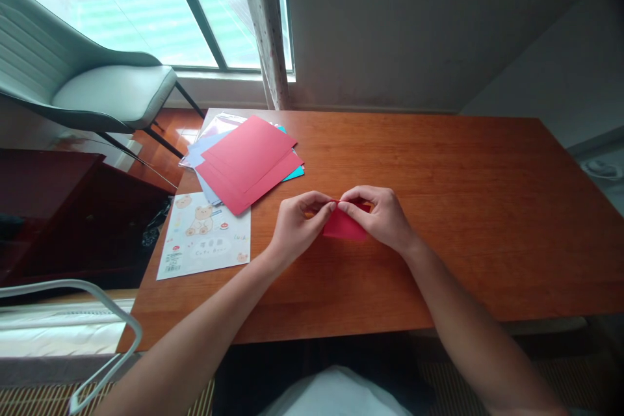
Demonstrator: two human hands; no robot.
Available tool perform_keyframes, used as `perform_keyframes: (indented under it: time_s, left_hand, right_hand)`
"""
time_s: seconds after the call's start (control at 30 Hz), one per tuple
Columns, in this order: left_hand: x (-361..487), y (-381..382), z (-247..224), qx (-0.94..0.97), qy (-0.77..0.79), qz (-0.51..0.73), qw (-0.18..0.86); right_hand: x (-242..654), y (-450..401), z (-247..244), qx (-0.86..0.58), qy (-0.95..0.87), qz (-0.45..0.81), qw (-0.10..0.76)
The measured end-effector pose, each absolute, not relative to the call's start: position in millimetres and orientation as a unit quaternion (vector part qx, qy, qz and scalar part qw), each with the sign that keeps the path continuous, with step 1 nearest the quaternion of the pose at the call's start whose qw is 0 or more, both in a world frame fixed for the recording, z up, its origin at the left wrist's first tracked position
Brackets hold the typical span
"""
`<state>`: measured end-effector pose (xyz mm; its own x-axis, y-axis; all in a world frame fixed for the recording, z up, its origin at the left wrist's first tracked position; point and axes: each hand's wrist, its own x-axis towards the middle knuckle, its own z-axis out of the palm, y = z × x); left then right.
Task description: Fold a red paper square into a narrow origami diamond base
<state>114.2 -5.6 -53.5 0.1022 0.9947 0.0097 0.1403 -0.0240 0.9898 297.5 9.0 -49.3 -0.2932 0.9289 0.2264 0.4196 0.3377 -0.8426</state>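
Observation:
A small piece of red paper point(345, 226) is held up between my two hands over the wooden table. My left hand point(303, 221) pinches its top edge between thumb and fingers. Close beside it, my right hand point(379, 216) pinches the same edge, and the fingertips of both hands nearly meet. Part of the paper is hidden behind my fingers. To the left lie larger red sheets point(251, 159), on top of pale blue and turquoise sheets. A white sheet with bear drawings point(207, 240) lies nearer to me, at the table's left side.
The wooden table point(463, 208) stretches far to the right. Behind its left end stands a grey-green chair point(112, 94), near a window and a curtain point(268, 26). A white curved frame point(114, 305) is at the lower left. Dark red furniture point(49, 201) stands beyond the left edge.

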Motion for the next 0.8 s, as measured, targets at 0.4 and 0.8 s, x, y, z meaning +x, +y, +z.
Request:
perform_keyframes:
  time_s: [0.4, 0.8]
  left_hand:
    - [110.4, -4.6, -58.2, 0.578, 0.483, 0.394, 0.527]
    - [111.7, -2.1, -57.9, 0.588, 0.488, 0.375, 0.525]
  right_hand:
    - [303.5, 12.0, -48.6, -0.470, -0.704, 0.404, 0.345]
    - [299.9, 10.6, -47.4, -0.483, -0.703, 0.309, 0.421]
